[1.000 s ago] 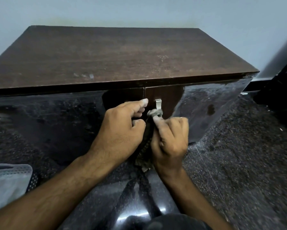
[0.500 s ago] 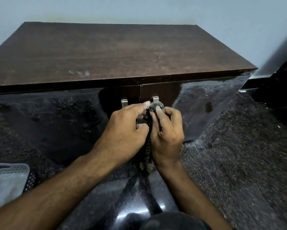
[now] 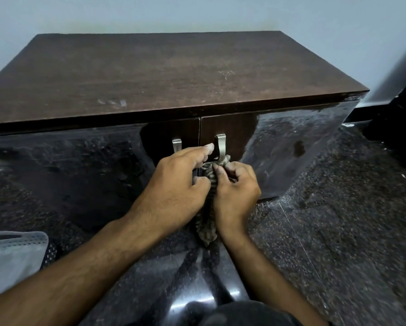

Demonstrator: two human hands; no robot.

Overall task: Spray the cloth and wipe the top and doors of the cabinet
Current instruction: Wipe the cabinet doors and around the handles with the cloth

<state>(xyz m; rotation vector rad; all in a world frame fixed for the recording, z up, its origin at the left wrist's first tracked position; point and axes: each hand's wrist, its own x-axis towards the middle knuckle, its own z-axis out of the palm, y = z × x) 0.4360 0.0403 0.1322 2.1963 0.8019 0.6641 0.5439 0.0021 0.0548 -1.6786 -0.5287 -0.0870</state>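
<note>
We are at the doors now, so we think the wiping is partly done. On the left, the left door [image 3: 79, 175] looks dark and shiny, with some dull patches. We cannot tell if it has been wiped. Its small metal handle [image 3: 176, 145] is bare. The cabinet top [image 3: 169, 71] has pale scuffs and looks dusty, so we think it may need more wiping. We see no spray bottle.

Our left hand [image 3: 173, 184] is near the middle of the cabinet. Its fingers [image 3: 203, 149] are curled, and we think they hold the cloth [image 3: 207, 208] from the left side. The cloth is bunched into a long rope shape. It runs up and down. Its top end points up at the right door's handle [image 3: 220, 147] and touches it. Its bottom end hangs loose below our hands.

Our right hand [image 3: 236, 191] has its fingers curled tight round the cloth, pinching it near the top. The right door [image 3: 291, 149] looks streaky, so we think more rubbing is left.
</note>
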